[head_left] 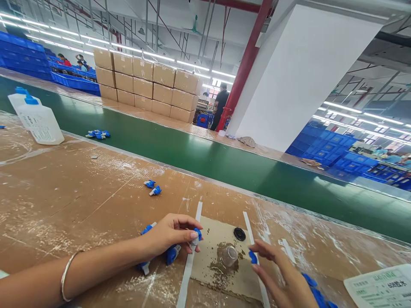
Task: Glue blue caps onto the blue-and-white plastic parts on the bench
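The left hand is curled round several blue parts on the bench, fingertips pinching one over the white strip; the right hand, fingers loosely spread, nips a blue cap just beside the clear cup on the stained pad. Both pieces look light, stiff and small, so a fingertip pinch by the sides should do

Green conveyor belt, stacked cardboard boxes, white pillar, strip lights
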Motion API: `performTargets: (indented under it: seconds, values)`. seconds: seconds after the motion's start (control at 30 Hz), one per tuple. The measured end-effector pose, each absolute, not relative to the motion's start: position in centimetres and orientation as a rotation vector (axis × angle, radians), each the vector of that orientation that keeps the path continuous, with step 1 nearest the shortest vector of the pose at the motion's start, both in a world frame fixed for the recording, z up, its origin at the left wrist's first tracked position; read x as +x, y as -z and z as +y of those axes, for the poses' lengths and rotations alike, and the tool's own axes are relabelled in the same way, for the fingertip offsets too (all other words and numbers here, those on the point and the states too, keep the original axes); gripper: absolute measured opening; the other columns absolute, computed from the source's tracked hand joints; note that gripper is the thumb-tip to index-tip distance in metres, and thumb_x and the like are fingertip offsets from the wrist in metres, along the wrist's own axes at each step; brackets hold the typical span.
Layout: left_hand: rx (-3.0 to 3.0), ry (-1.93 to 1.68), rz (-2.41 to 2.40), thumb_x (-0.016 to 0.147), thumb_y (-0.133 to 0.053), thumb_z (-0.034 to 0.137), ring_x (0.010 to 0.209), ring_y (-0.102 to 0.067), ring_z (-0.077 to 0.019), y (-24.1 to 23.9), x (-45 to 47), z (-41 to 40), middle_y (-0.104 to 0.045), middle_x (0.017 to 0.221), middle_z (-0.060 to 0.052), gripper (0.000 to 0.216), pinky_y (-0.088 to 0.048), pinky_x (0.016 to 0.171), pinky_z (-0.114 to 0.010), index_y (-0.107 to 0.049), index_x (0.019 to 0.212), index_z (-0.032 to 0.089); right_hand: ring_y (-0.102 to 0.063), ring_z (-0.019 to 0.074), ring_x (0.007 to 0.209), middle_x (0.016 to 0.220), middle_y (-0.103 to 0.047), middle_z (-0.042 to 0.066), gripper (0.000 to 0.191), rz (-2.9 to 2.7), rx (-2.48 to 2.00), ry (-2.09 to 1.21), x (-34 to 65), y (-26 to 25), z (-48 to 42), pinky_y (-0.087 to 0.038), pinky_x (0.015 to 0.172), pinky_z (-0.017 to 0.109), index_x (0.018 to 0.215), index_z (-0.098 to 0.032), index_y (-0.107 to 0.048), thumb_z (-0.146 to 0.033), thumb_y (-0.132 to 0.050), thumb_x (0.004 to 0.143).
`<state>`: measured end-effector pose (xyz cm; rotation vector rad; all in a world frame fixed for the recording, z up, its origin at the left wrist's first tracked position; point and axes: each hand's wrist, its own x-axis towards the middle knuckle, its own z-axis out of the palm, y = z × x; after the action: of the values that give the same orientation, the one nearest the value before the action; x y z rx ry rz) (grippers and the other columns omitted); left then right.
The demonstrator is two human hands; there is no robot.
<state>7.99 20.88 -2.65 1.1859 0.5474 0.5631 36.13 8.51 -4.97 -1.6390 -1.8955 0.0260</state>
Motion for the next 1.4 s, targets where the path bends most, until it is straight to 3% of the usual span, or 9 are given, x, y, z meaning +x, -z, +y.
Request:
performTargets:
  seconds: [0.27,0.47,0.63,0.83,1.03,1.17,1.23,1.4]
  values:
    - [1.134,-0.597,0.561,0.066,-0.074,0.027,0.074,-0.067,-0.0176,2.2,8.0,20.1,-0.066,0.078,-0.003,0.035,-0.049,0.068,-0.029,-0.059,0.095,0.013,-0.056,0.018,0.098,0.106,-0.061,0.003,0.047,-2.063,-1.504,-0.013,32.2,5.3,9.9,-0.048,0.083,0.033,0.13,-0.03,-0.035,-0.02,-0.046,0.086]
    - [1.075,-0.593,0.448,0.069,-0.073,0.026,0.077,-0.067,-0.0177,2.8,8.3,19.1,-0.063,0.086,-0.003,0.039,-0.048,0.072,-0.03,-0.055,0.102,0.016,-0.059,0.0153,0.095,0.105,-0.063,0.003,0.042,-1.703,-1.42,-0.361,29.8,5.6,9.1,-0.049,0.082,0.027,0.125,-0.031,-0.039,-0.028,-0.053,0.085]
    - [1.067,-0.584,0.373,0.069,-0.072,0.026,0.074,-0.067,-0.0174,3.2,8.5,18.4,-0.06,0.082,-0.001,0.041,-0.047,0.069,-0.029,-0.051,0.103,0.017,-0.061,0.0207,0.097,0.105,-0.064,0.008,0.041,-1.298,-1.258,-0.665,26.3,5.7,8.7,-0.051,0.08,0.033,0.123,-0.026,-0.041,-0.038,-0.051,0.086]
    - [1.04,-0.618,0.359,0.067,-0.074,0.024,0.076,-0.063,-0.0138,3.3,8.5,18.2,-0.061,0.085,-0.002,0.044,-0.047,0.072,-0.029,-0.05,0.104,0.017,-0.061,0.0226,0.097,0.106,-0.063,0.008,0.042,-1.204,-1.206,-0.755,23.9,5.9,9.4,-0.052,0.079,0.037,0.123,-0.027,-0.043,-0.04,-0.054,0.084]
    - [1.061,-0.6,0.387,0.068,-0.074,0.024,0.078,-0.061,-0.012,3.1,8.3,18.2,-0.062,0.092,-0.003,0.041,-0.046,0.072,-0.026,-0.052,0.102,0.018,-0.057,0.023,0.099,0.108,-0.06,0.01,0.044,-1.242,-1.31,-0.581,22.7,6.6,9.6,-0.047,0.083,0.041,0.121,-0.024,-0.04,-0.039,-0.056,0.083]
    - [1.086,-0.56,0.413,0.065,-0.076,0.022,0.079,-0.062,-0.0127,2.8,8.2,18.2,-0.063,0.093,-0.003,0.045,-0.046,0.076,-0.028,-0.052,0.103,0.018,-0.056,0.0221,0.096,0.104,-0.059,0.007,0.031,-1.427,-1.362,-0.201,21.7,6.7,9.8,-0.046,0.082,0.042,0.115,-0.028,-0.045,-0.023,-0.052,0.085]
    - [1.107,-0.535,0.467,0.064,-0.076,0.021,0.079,-0.063,-0.0132,2.7,8.2,18.2,-0.063,0.086,-0.001,0.043,-0.046,0.074,-0.026,-0.054,0.1,0.017,-0.055,0.0229,0.096,0.102,-0.059,0.006,0.034,-1.54,-1.339,-0.061,21.2,6.5,9.9,-0.045,0.082,0.043,0.115,-0.031,-0.047,-0.017,-0.05,0.085]
    - [1.254,-0.526,0.57,0.064,-0.072,0.018,0.081,-0.062,-0.0145,2.2,8.0,19.0,-0.067,0.086,-0.003,0.038,-0.046,0.074,-0.026,-0.059,0.1,0.016,-0.055,0.0256,0.1,0.107,-0.059,0.007,0.038,-1.672,-1.365,-0.005,21.4,5.7,9.7,-0.047,0.081,0.043,0.122,-0.03,-0.046,-0.025,-0.052,0.084]
